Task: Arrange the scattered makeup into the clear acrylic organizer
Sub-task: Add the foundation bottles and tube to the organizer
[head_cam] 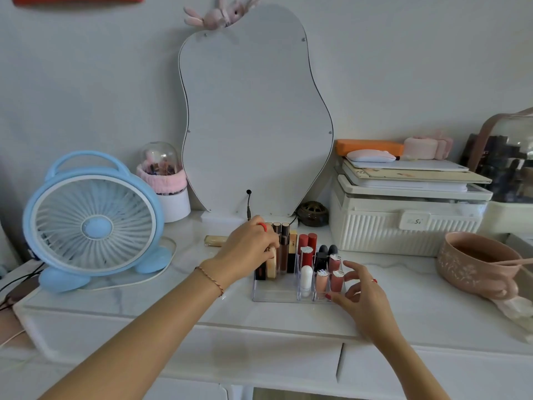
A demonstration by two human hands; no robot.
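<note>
Left hand pinched tube at organizer rear-left slots; right hand, fingers relaxed, touched front-right corner. Organizer sat mid-table, nearly full; one gold tube lay outside behind. Tubes likely light, stiff, slick: grip mid-barrel.

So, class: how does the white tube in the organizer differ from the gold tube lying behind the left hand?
The white tube stands upright inside the clear organizer; the gold tube lies flat on the tabletop, outside it. The white tube is opaque white, the gold one golden-tan. Neither is held by a hand.
</note>
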